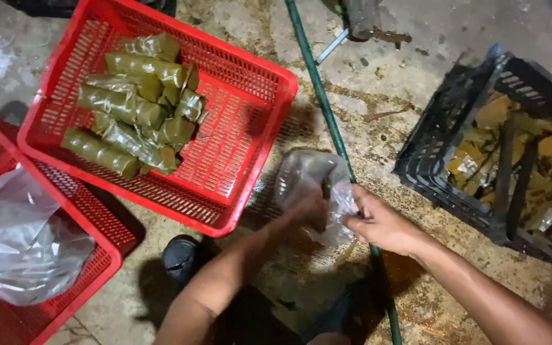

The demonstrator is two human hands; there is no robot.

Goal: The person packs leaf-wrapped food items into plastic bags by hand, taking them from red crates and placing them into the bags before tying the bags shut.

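Red basket (250, 96) of green rolls (132, 105), black crate (445, 137) flank seemingly bag-wrapped hands.

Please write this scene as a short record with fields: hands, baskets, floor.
left hand: inside a clear bag, blurred
right hand: grips the bag's edge
red basket: holds green wrapped rolls
second red basket: at left, holds crumpled plastic
black crate: at right, yellow-brown leaves inside
floor: wet, stained concrete; a green pole crosses it
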